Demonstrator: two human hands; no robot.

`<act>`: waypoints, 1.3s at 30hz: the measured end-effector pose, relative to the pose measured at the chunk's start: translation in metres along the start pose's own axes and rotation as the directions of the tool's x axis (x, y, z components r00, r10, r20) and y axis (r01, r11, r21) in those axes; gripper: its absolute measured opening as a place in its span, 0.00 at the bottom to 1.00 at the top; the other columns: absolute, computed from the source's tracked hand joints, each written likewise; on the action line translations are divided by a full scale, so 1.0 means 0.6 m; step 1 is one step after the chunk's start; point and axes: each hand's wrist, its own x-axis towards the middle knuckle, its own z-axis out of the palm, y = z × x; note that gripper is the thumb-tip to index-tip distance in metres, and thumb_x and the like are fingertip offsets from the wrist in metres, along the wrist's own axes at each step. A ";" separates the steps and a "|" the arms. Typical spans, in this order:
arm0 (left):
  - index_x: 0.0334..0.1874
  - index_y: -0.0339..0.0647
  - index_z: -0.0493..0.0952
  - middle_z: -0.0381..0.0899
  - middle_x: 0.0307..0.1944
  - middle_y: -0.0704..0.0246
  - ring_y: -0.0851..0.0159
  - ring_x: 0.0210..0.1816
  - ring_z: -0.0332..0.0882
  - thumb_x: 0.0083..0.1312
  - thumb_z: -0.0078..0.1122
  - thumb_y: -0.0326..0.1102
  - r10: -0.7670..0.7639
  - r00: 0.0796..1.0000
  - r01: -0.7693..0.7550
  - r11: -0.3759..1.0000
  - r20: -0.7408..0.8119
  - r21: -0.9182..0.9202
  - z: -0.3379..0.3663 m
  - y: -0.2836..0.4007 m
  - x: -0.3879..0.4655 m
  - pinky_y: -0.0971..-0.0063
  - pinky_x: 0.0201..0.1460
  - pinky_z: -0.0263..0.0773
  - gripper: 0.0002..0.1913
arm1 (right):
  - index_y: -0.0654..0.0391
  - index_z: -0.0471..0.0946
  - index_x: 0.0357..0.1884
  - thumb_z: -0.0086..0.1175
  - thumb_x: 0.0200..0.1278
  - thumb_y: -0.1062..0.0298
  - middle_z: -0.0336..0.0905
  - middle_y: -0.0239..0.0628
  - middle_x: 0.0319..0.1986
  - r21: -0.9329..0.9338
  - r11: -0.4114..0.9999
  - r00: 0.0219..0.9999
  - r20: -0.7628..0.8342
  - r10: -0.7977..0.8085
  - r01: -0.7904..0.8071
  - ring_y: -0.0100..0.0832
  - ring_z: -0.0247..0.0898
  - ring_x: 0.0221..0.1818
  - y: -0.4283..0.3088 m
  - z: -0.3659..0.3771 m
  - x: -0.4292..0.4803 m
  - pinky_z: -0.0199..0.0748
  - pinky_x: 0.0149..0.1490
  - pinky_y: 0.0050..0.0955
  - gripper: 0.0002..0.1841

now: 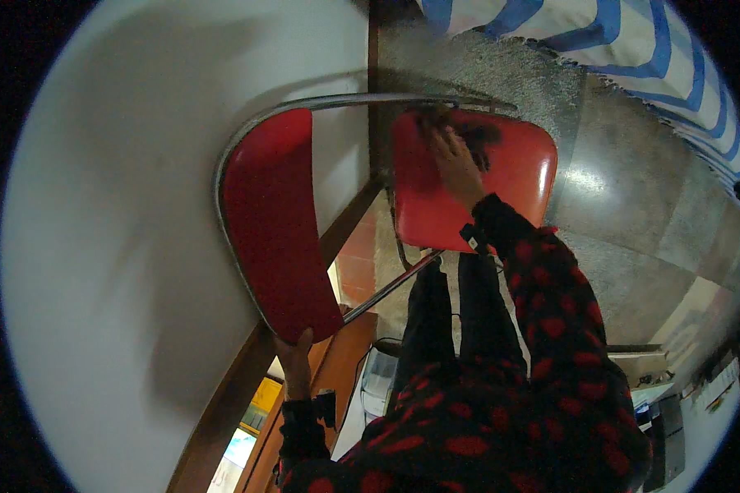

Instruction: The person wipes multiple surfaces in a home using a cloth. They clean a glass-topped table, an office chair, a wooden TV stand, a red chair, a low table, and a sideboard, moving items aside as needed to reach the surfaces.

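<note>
A metal-framed chair with a red padded seat (512, 166) and a red backrest (277, 234) stands before me. My left hand (293, 357) grips the near corner of the backrest, with the thumb over its front face. Over the far left part of the seat, my right hand (456, 160) reaches out with its fingers pointing away from me. A small dark, blurred thing (433, 115) is at its fingertips; what it is, and whether the hand holds it, I cannot tell. Dark shadow falls on the seat beside the hand.
A white wall (129, 215) rises close behind the backrest. Blue and white striped fabric (592, 37) with a frayed edge lies at the upper right. The chair's chrome tube (394, 286) slants near my legs. A brown wooden surface (339, 357) is by my left arm.
</note>
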 end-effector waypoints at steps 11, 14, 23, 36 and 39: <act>0.70 0.37 0.56 0.63 0.66 0.61 0.57 0.65 0.61 0.50 0.68 0.28 0.003 1.000 -0.002 0.996 -0.012 0.085 -0.003 -0.003 -0.001 0.64 0.69 0.55 0.43 | 0.52 0.63 0.67 0.48 0.59 0.69 0.54 0.32 0.69 0.067 0.995 0.988 -0.144 -0.059 0.070 0.41 0.48 0.71 -0.098 0.039 0.074 0.59 0.63 0.41 0.30; 0.70 0.37 0.56 0.63 0.66 0.60 0.57 0.65 0.62 0.51 0.67 0.25 -0.043 0.997 0.046 0.998 -0.061 0.039 -0.003 -0.005 0.003 0.63 0.69 0.56 0.42 | 0.50 0.62 0.68 0.49 0.59 0.69 0.53 0.30 0.70 0.053 0.964 0.954 -0.165 -0.249 0.261 0.40 0.51 0.69 -0.145 0.090 -0.057 0.62 0.61 0.41 0.31; 0.68 0.35 0.57 0.63 0.66 0.60 0.59 0.64 0.64 0.56 0.65 0.29 0.066 0.998 -0.066 0.994 0.005 0.087 -0.011 -0.009 -0.002 0.66 0.68 0.58 0.38 | 0.45 0.64 0.67 0.47 0.62 0.64 0.56 0.29 0.69 0.062 0.855 0.856 -0.099 -0.507 0.514 0.37 0.54 0.68 -0.039 0.143 -0.241 0.62 0.63 0.42 0.28; 0.69 0.33 0.57 0.63 0.66 0.59 0.59 0.65 0.62 0.57 0.65 0.29 0.098 0.995 -0.098 0.993 0.009 0.065 -0.027 -0.041 0.017 0.66 0.69 0.56 0.37 | 0.48 0.60 0.69 0.48 0.58 0.72 0.48 0.31 0.72 0.004 0.987 0.973 -0.165 0.159 -0.160 0.44 0.52 0.69 0.014 0.035 -0.058 0.61 0.65 0.39 0.33; 0.69 0.33 0.56 0.63 0.66 0.59 0.59 0.65 0.62 0.58 0.63 0.26 0.044 0.999 -0.042 0.992 -0.012 0.122 -0.024 -0.031 0.014 0.66 0.69 0.56 0.36 | 0.49 0.62 0.68 0.49 0.56 0.69 0.49 0.28 0.71 -0.068 0.997 0.999 -0.028 -0.042 0.040 0.41 0.48 0.70 -0.034 0.068 -0.168 0.59 0.64 0.37 0.32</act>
